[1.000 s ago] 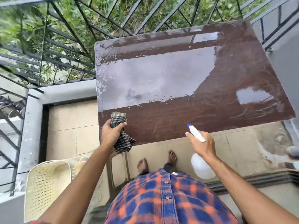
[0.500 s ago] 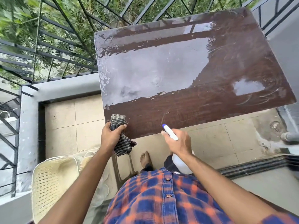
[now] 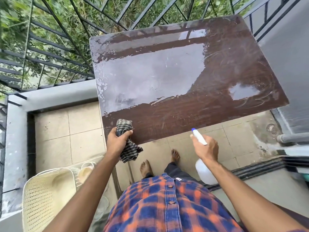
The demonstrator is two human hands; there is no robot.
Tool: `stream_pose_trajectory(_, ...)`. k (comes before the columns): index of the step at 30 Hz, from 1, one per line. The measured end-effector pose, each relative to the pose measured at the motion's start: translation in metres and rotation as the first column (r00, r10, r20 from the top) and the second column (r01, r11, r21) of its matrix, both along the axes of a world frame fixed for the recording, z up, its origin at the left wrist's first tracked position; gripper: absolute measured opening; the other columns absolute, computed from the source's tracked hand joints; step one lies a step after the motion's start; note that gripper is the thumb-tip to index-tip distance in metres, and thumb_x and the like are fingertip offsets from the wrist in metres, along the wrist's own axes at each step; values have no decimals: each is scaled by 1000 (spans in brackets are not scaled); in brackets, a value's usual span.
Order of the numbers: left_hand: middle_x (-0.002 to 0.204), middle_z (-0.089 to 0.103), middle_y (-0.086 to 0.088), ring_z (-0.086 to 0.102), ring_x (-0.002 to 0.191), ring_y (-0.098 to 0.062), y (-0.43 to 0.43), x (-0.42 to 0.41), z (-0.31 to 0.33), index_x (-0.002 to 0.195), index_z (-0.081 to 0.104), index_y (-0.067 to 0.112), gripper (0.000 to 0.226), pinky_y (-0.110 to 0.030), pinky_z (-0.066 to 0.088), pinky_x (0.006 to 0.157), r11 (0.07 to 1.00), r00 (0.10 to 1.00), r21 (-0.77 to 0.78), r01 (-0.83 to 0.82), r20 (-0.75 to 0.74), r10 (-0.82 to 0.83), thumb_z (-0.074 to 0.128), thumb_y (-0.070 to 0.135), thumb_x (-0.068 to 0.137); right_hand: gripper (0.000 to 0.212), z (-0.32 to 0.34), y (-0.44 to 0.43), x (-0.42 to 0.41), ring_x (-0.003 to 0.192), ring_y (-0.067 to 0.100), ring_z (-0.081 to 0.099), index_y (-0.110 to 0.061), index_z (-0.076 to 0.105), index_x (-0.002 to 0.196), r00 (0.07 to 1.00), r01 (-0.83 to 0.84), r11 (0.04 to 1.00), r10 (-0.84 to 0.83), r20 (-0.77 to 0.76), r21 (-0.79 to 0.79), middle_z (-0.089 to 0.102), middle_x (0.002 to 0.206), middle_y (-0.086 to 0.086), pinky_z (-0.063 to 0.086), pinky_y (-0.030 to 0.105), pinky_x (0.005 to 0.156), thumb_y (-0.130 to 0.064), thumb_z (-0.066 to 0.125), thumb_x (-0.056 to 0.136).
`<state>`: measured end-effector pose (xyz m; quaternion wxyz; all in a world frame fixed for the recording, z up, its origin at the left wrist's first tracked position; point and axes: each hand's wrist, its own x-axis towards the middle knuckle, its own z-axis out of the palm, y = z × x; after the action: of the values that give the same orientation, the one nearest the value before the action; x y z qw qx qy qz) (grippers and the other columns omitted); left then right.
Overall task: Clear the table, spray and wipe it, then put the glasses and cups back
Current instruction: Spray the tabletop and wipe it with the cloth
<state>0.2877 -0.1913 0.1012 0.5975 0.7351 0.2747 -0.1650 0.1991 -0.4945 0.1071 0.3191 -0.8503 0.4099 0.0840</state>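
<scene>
While a person stands barefoot at its near edge, one brown bench (image 3: 209,114) fills the balcony corner, its top bare and streaked with one broad wet sheet and one smaller puddle. One left hand (image 3: 117,143) has its fingers closed around one checked cloth (image 3: 128,148) at the near-left corner; one right hand (image 3: 206,149) grips one white spray bottle (image 3: 204,171) just off the edge, blue-tipped nozzle forward. No label is legible. One cream basket (image 3: 43,200) sits on the tiled floor (image 3: 66,131) at left, cups (image 3: 86,170) inside, count unclear.
</scene>
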Motion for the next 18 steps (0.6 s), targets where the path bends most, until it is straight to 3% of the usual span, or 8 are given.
stream_pose_trajectory(4,97,73,0,70,88,-21,3,-2,-5,106,62,21,35,-40,56,88,995,1000,99,2,-8,-1,81,30,77,58,4,30,12,63,36,54,-12,45,53,997,-80,994,79,20,67,52,55,5,41,41,61,-40,74,95)
stream_pose_trajectory(9,111,68,-1,65,103,-25,19,19,0,120,53,23,52,-40,51,94,964,999,264,16,29,-24,75,40,77,60,12,71,46,59,29,46,-13,40,54,980,-191,964,174,101,187,41,49,-2,33,39,58,-43,75,93)
stream_pose_trajectory(12,134,50,-18,49,122,-37,33,42,-4,147,32,12,80,-46,40,105,821,973,544,174,31,-227,72,39,83,57,22,94,65,59,28,51,-12,48,55,953,-299,931,281,110,211,48,51,-2,38,40,59,-46,73,93)
stream_pose_trajectory(14,149,32,-26,36,133,-45,39,45,-13,157,15,8,93,-49,30,112,716,938,637,287,-34,-345,68,39,87,56,27,106,74,59,27,51,-13,46,55,935,-353,912,337,109,209,48,52,-3,38,39,60,-45,72,93)
stream_pose_trajectory(18,162,13,-27,17,148,-43,42,24,-36,159,15,10,82,-49,15,123,591,844,694,411,-46,-534,60,37,95,51,27,115,81,65,32,57,-13,47,59,904,-428,885,423,71,181,52,57,-1,47,42,65,-44,70,94)
